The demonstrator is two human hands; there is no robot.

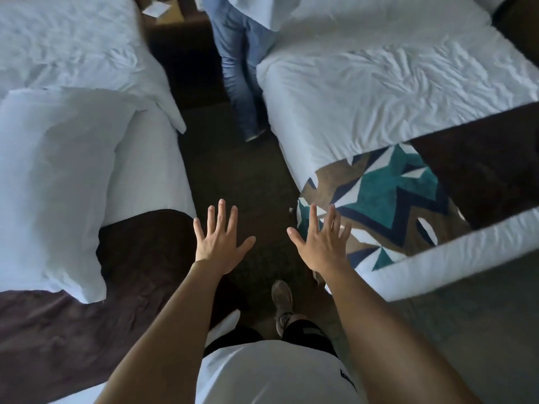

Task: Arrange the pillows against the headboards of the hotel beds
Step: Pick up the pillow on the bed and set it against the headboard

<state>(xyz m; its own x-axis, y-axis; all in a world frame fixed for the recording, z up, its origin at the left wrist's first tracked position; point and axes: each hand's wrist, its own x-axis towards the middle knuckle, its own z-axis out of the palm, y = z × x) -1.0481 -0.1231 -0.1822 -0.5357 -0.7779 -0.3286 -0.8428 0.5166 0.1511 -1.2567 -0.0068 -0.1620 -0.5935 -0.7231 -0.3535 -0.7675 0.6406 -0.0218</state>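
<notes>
A large white pillow (55, 182) lies on the left bed (145, 176), partly over its dark brown runner (140, 258). My left hand (218, 243) and my right hand (320, 243) are held out over the aisle between the two beds, fingers spread, holding nothing. The right bed (379, 83) has a rumpled white sheet and a patterned teal, navy and brown runner (388, 199) at its foot. My right hand overlaps that runner's corner in view. No headboard is visible.
Another person in blue jeans (239, 71) stands in the aisle ahead, holding white linen (262, 10). Dark carpet (245, 176) runs between the beds. A wooden nightstand (172, 13) with paper sits at the far end. My shoe (282, 301) is below my hands.
</notes>
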